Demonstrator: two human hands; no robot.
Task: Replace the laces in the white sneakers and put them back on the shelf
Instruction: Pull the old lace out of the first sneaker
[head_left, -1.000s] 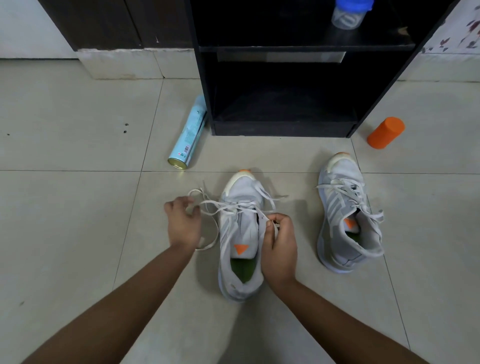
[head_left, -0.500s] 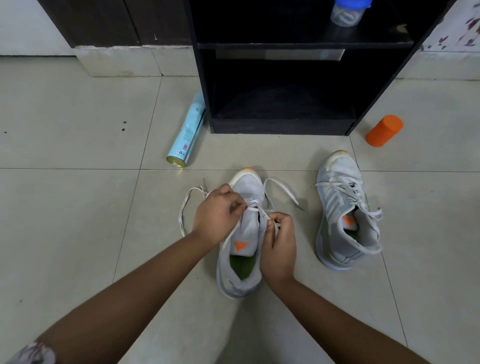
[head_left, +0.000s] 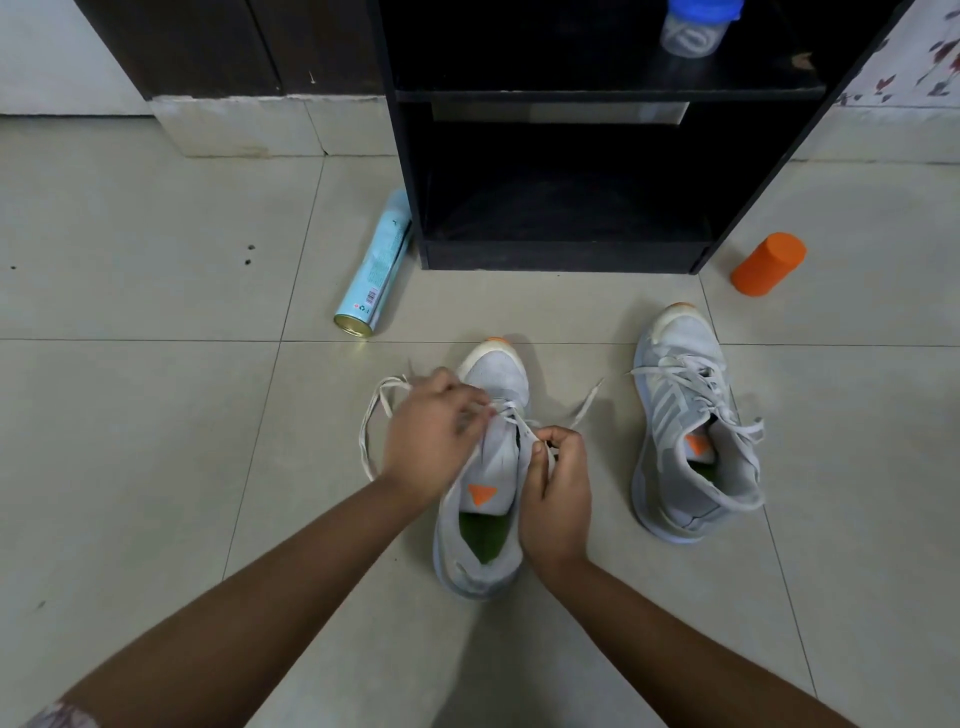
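Two white sneakers stand on the tiled floor, toes toward the black shelf (head_left: 561, 254). The nearer sneaker (head_left: 485, 519) lies between my hands; its white lace (head_left: 370, 431) loops loose to the left and another end trails off to the right. My left hand (head_left: 431, 441) sits over the shoe's left eyelets and pinches the lace. My right hand (head_left: 558, 488) grips the shoe's right eyelet edge, thumb and finger pinching there. The second sneaker (head_left: 691, 431) stands to the right, laced loosely.
A light blue spray can (head_left: 376, 267) lies on the floor against the shelf's left side. An orange cylinder (head_left: 769, 264) lies right of the shelf. A clear jar with a blue lid (head_left: 693, 26) stands on the upper shelf board.
My left hand has moved from the floor left of the shoe up onto its eyelets, and the lace loop slackened. My right hand has stayed on the shoe's right edge.
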